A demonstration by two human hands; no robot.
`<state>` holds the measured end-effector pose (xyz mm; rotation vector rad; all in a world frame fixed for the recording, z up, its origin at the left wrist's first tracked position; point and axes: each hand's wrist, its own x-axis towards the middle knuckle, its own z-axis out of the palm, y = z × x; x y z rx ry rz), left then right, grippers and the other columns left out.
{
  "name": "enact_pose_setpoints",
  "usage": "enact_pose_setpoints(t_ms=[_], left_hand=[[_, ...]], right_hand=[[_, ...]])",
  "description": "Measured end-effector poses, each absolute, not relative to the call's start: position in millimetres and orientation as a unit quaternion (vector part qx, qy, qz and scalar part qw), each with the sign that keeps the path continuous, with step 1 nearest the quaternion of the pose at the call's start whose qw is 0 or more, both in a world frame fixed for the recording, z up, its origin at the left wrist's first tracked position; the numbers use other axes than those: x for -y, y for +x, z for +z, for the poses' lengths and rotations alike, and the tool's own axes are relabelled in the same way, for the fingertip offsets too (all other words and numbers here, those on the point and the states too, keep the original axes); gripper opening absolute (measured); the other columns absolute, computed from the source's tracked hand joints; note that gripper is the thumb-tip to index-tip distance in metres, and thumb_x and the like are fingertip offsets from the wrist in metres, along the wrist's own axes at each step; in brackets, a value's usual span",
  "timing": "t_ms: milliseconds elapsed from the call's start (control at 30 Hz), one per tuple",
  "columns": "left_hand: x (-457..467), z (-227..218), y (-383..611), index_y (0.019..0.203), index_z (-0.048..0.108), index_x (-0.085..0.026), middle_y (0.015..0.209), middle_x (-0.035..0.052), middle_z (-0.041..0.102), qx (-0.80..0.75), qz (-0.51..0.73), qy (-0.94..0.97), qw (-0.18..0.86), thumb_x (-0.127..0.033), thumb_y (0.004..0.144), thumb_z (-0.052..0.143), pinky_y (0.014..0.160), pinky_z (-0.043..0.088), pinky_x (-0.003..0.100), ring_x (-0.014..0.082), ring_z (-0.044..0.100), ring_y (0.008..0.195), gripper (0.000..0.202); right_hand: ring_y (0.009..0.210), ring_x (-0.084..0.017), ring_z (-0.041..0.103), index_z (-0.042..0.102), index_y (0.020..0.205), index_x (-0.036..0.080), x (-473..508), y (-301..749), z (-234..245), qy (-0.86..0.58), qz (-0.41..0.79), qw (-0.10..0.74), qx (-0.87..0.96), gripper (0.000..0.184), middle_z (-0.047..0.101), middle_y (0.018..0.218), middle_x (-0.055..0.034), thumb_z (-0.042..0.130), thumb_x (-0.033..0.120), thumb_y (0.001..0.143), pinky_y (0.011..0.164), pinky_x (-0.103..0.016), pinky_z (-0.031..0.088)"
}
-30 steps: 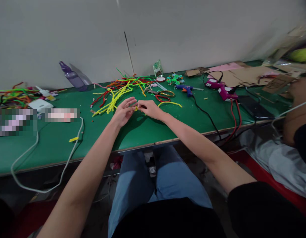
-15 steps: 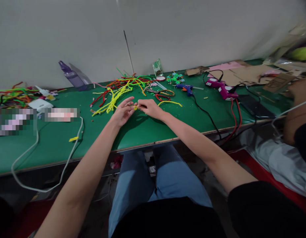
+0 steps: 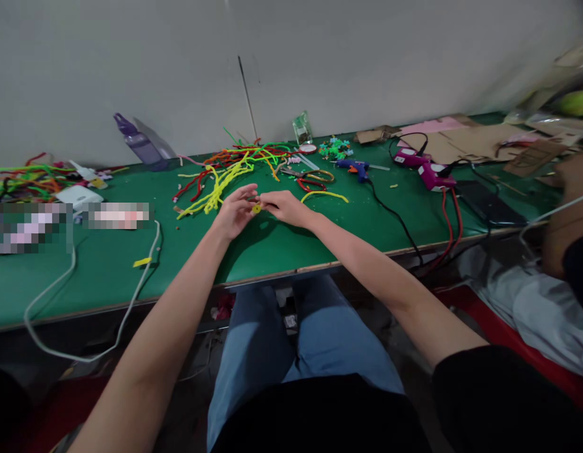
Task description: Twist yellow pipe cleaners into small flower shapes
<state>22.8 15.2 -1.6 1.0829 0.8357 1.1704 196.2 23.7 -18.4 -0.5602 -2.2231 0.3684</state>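
Observation:
My left hand [image 3: 235, 214] and my right hand [image 3: 286, 207] meet fingertip to fingertip above the green table [image 3: 272, 245]. Both pinch a small curled yellow pipe-cleaner piece [image 3: 256, 208] between them. Just behind the hands lies a heap of pipe cleaners [image 3: 225, 173] in yellow, red, green and orange. A curved yellow pipe cleaner [image 3: 325, 195] and red and brown loops [image 3: 315, 181] lie to the right of my right hand.
A blue glue gun [image 3: 354, 167] and a pink glue gun [image 3: 426, 171] lie at the right with cables running off the table edge. A purple bottle [image 3: 139, 146] leans on the wall. A white cable [image 3: 145, 270] crosses the left side. Another person [image 3: 560, 251] sits at the right.
Both hands have stayed together on the yellow piece, with small finger shifts; the yellow piece now shows a little lower between the fingertips.

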Motion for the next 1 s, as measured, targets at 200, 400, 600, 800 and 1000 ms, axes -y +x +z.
enact_pose_setpoints(t_ms=[200, 400, 600, 800, 1000], left_hand=[[-18.5, -11.6, 24.3, 0.091, 0.071, -0.017, 0.079, 0.0020, 0.066, -0.381, 0.527, 0.550, 0.524, -0.016, 0.068, 0.068, 0.063, 0.050, 0.021, 0.0113, 0.062, 0.072, 0.023], [-13.3, -12.6, 27.1, 0.090, 0.072, -0.017, 0.080, 0.0033, 0.070, -0.365, 0.520, 0.643, 0.428, -0.030, 0.067, 0.076, 0.067, 0.052, 0.027, 0.0128, 0.062, 0.070, 0.027], [-12.9, -13.6, 28.3, 0.078, 0.072, -0.014, 0.070, 0.0030, 0.070, -0.386, 0.517, 0.669, 0.369, -0.036, 0.065, 0.078, 0.066, 0.053, 0.029, 0.0132, 0.063, 0.063, 0.026], [-12.3, -15.7, 30.1, 0.082, 0.068, -0.014, 0.079, 0.0033, 0.071, -0.370, 0.491, 0.694, 0.376, -0.033, 0.058, 0.082, 0.070, 0.054, 0.030, 0.0136, 0.063, 0.065, 0.034], [-13.0, -16.7, 30.6, 0.075, 0.065, -0.016, 0.072, 0.0011, 0.066, -0.371, 0.507, 0.696, 0.348, -0.035, 0.061, 0.081, 0.060, 0.051, 0.026, 0.0119, 0.060, 0.062, 0.029]], right_hand=[[0.062, -0.011, 0.048, 0.049, 0.070, 0.016, -26.3, 198.4, -19.2, -0.284, 0.272, 0.430, 0.812, 0.012, 0.054, 0.064, 0.0024, 0.055, 0.013, 0.080, 0.063, -0.023, 0.035], [0.048, -0.007, 0.049, 0.048, 0.073, 0.016, -28.8, 204.0, -13.2, -0.296, 0.508, 0.425, 0.689, 0.015, 0.056, 0.056, 0.0034, 0.061, 0.015, 0.080, 0.044, -0.016, 0.032], [0.044, -0.004, 0.048, 0.048, 0.075, 0.015, -25.4, 208.4, -9.0, -0.293, 0.622, 0.383, 0.617, 0.016, 0.057, 0.057, 0.0029, 0.063, 0.010, 0.079, 0.038, -0.013, 0.028], [0.043, -0.003, 0.045, 0.050, 0.073, 0.013, -24.4, 216.6, 1.4, -0.327, 0.678, 0.336, 0.566, 0.014, 0.055, 0.054, 0.0015, 0.060, 0.006, 0.079, 0.037, -0.011, 0.028], [0.042, -0.003, 0.044, 0.049, 0.073, 0.014, -26.0, 218.9, 3.8, -0.336, 0.667, 0.331, 0.577, 0.014, 0.054, 0.054, 0.0013, 0.059, 0.007, 0.080, 0.035, -0.011, 0.026]])
